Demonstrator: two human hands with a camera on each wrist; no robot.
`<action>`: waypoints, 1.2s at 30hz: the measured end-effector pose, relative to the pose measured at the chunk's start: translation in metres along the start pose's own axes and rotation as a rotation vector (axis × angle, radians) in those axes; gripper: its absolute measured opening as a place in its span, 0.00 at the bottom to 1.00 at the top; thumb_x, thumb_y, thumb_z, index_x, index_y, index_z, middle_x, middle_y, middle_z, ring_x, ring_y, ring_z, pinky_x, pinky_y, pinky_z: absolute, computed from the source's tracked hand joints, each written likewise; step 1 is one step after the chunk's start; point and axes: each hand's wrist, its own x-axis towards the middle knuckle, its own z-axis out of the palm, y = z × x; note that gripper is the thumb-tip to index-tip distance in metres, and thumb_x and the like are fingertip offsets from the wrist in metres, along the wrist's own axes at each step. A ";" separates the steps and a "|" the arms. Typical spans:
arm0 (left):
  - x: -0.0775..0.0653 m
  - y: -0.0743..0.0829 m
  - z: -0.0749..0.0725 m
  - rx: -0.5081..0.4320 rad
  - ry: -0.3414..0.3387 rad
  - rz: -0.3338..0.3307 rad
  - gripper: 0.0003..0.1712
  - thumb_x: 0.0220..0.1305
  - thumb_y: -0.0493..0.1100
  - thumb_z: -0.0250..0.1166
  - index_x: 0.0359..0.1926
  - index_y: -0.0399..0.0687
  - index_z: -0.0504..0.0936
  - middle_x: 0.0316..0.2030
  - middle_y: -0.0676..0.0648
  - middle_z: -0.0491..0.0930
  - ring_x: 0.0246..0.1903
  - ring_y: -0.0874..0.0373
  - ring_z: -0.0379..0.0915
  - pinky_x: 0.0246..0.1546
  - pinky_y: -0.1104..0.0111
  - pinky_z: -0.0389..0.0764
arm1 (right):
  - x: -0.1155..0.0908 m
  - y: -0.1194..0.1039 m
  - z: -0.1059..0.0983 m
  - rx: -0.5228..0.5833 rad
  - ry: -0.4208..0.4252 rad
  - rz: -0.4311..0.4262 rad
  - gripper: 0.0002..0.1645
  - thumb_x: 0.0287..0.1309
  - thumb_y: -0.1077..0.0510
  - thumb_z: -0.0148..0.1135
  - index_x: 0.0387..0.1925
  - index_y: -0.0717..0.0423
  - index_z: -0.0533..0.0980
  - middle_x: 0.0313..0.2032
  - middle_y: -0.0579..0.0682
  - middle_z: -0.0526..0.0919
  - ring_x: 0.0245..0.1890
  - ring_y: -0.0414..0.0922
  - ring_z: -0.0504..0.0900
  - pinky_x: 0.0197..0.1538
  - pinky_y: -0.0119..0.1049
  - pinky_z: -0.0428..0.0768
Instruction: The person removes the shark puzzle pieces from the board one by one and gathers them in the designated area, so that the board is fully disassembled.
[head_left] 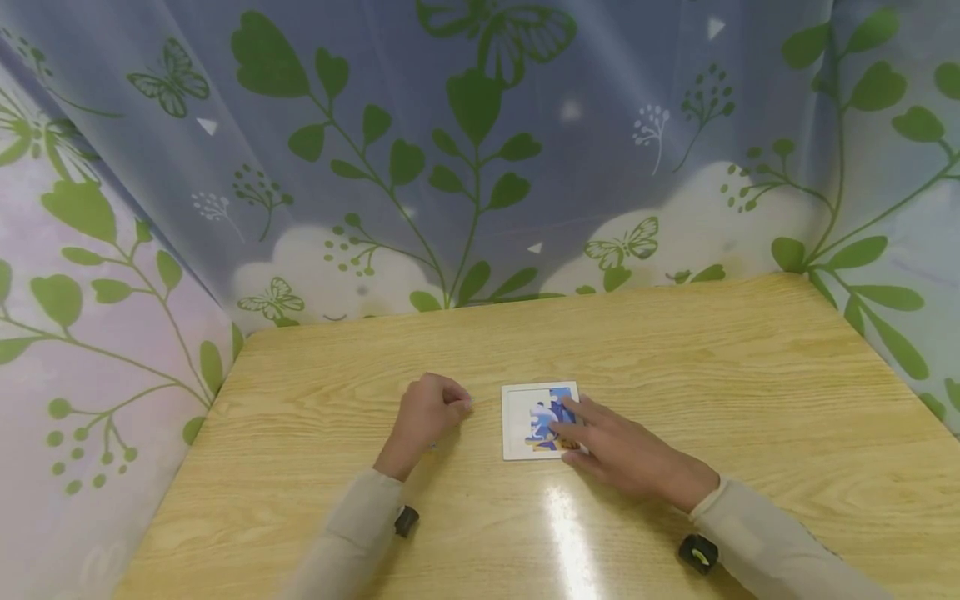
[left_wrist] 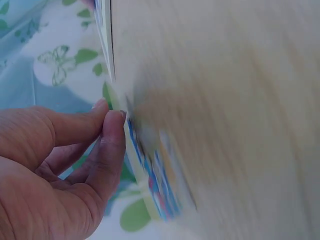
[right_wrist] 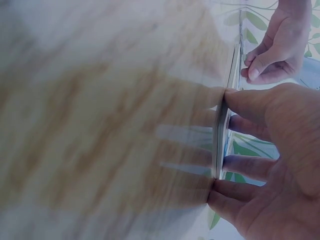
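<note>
A square white puzzle tray (head_left: 517,454) lies flat on the table, its right part filled with joined blue, purple and orange pieces (head_left: 543,425) and its left part bare. My right hand (head_left: 633,454) rests on its right side with fingers spread and fairly straight, some on the pieces, others at the edge. Left of the tray, my left hand (head_left: 431,417) pinches thumb against forefinger over a small puzzle piece, mostly hidden by the fingertips. Colourful loose pieces (left_wrist: 157,180) lie on the table beside the left hand, blurred in the left wrist view and mostly covered in the head view.
The wooden table (head_left: 360,358) reaches back to a blue curtain (head_left: 600,108) with green leaves and butterflies. Similar cloth hangs at both sides. A bright reflection lies on the wood in front of the tray. Each wrist bears a small black camera (head_left: 698,553).
</note>
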 end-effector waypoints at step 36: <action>0.007 0.055 0.053 -0.028 -0.198 0.074 0.11 0.55 0.34 0.76 0.41 0.39 0.88 0.33 0.49 0.85 0.33 0.59 0.79 0.37 0.70 0.81 | 0.002 0.001 0.002 -0.009 -0.015 0.018 0.26 0.71 0.54 0.61 0.65 0.61 0.75 0.70 0.72 0.63 0.69 0.72 0.62 0.64 0.62 0.69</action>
